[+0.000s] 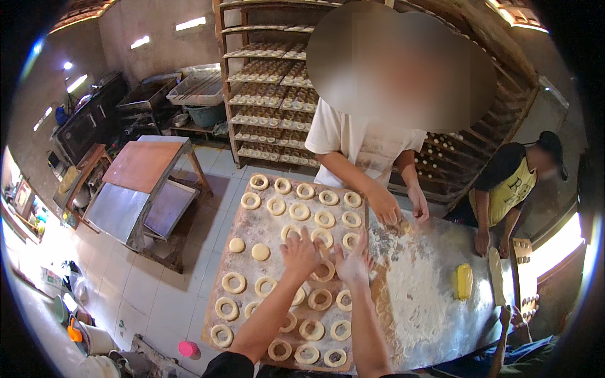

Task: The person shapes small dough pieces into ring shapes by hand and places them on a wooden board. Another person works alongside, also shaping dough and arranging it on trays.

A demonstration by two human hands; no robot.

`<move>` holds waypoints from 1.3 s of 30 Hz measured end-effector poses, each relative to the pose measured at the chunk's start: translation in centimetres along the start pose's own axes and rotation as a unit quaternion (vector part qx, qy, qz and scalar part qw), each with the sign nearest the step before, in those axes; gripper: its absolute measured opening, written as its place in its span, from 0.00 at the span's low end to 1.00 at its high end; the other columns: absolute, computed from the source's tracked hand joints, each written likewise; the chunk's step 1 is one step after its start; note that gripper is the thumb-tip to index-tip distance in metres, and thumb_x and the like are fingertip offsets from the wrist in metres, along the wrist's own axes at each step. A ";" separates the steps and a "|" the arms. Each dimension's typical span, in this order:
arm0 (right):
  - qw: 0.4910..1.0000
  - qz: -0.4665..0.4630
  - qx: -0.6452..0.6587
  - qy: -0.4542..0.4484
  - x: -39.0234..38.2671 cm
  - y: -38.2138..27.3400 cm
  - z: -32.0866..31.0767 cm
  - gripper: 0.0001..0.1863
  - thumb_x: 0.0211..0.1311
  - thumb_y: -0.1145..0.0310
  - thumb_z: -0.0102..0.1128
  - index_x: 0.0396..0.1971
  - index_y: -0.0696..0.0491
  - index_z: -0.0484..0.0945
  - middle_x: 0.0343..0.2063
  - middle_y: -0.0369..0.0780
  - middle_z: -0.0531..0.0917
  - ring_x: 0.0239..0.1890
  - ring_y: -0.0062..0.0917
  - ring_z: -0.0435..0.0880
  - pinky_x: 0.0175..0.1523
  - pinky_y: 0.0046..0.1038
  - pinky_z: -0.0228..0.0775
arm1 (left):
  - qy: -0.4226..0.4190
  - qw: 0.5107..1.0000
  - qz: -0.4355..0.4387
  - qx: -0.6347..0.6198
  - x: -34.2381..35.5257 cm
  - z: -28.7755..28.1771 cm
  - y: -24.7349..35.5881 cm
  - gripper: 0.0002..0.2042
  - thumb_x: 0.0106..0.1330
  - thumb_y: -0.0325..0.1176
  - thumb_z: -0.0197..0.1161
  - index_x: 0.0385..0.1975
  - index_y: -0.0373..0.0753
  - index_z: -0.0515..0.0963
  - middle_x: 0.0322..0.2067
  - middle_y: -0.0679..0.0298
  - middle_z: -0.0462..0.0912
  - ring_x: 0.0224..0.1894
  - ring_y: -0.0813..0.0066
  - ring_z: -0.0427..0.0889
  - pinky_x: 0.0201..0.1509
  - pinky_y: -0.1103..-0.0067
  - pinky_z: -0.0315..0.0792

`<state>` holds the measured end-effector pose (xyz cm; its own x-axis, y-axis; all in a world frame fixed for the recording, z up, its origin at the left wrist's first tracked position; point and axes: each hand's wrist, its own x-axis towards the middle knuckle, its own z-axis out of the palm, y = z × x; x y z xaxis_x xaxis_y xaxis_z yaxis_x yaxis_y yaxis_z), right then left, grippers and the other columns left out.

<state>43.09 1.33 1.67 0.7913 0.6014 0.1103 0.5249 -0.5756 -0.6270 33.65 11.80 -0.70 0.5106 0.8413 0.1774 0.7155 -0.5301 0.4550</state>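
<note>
A floured wooden board (255,225) lies in front of me, covered with rows of raw dough rings (225,283). My left hand (300,255) is over the middle of the board with its fingers apart, close to a dough ring (283,232) that its fingertips partly cover. Beside it, my right hand (354,261) stands on edge near the board's right side, thumb and fingers apart. Nothing shows in either hand. Two dough discs without holes (260,252) sit left of my left hand. My forearms hide several rings.
Floured metal table (435,296) at right, with a yellow block (464,281) and a long dough strip (496,277). A person (340,135) opposite works at its edge; another (504,183) stands at far right. Behind are racks of dough rings (258,99). A stand with trays (142,167) is left.
</note>
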 end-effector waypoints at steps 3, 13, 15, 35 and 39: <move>0.997 -0.028 -0.063 -0.042 -0.6 0.2 -0.1 0.42 0.67 0.53 0.58 0.75 0.50 0.49 0.63 0.60 0.69 0.68 0.57 0.63 0.74 0.57 0.44 | -0.031 0.999 -0.006 -0.006 -0.6 -0.4 -2.3 0.31 0.66 0.47 0.61 0.65 0.36 0.65 0.48 0.49 0.74 0.51 0.49 0.75 0.55 0.52 0.65; 0.948 -0.200 -0.197 -0.152 -0.9 -4.5 7.9 0.21 0.66 0.58 0.58 0.57 0.48 0.74 0.45 0.47 0.83 0.54 0.42 0.79 0.59 0.51 0.65 | 0.062 0.986 -0.044 0.150 -1.7 -3.3 -13.2 0.15 0.62 0.30 0.63 0.47 0.35 0.73 0.45 0.49 0.76 0.51 0.47 0.74 0.52 0.57 0.68; 0.943 -0.214 -0.193 -0.169 -0.9 -5.8 8.8 0.21 0.66 0.59 0.59 0.56 0.48 0.73 0.43 0.48 0.83 0.51 0.42 0.82 0.56 0.48 0.69 | 0.047 0.996 0.001 0.081 -1.6 -3.6 -13.0 0.12 0.62 0.27 0.63 0.44 0.36 0.73 0.42 0.47 0.77 0.48 0.45 0.76 0.50 0.59 0.70; 0.979 -0.018 -0.203 -0.027 -2.6 26.6 -13.0 0.18 0.57 0.66 0.64 0.47 0.55 0.78 0.45 0.50 0.82 0.50 0.49 0.81 0.54 0.44 0.75 | -0.125 0.956 0.245 -0.098 -11.4 12.2 17.3 0.15 0.63 0.28 0.61 0.50 0.38 0.75 0.48 0.49 0.74 0.50 0.46 0.75 0.53 0.59 0.72; 0.980 0.051 0.072 -0.178 -2.1 26.6 -16.0 0.17 0.60 0.67 0.67 0.47 0.55 0.77 0.42 0.45 0.84 0.45 0.39 0.85 0.51 0.38 0.76 | -0.189 0.949 0.146 -0.205 -14.4 11.1 19.4 0.16 0.70 0.36 0.62 0.53 0.37 0.76 0.40 0.50 0.84 0.44 0.49 0.84 0.46 0.62 0.78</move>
<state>60.36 -24.09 -2.90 0.6636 0.7153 -0.2190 0.3787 -0.5738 -0.7262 45.48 -11.74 -4.08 0.8490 0.5252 0.0572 0.3106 -0.5837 0.7503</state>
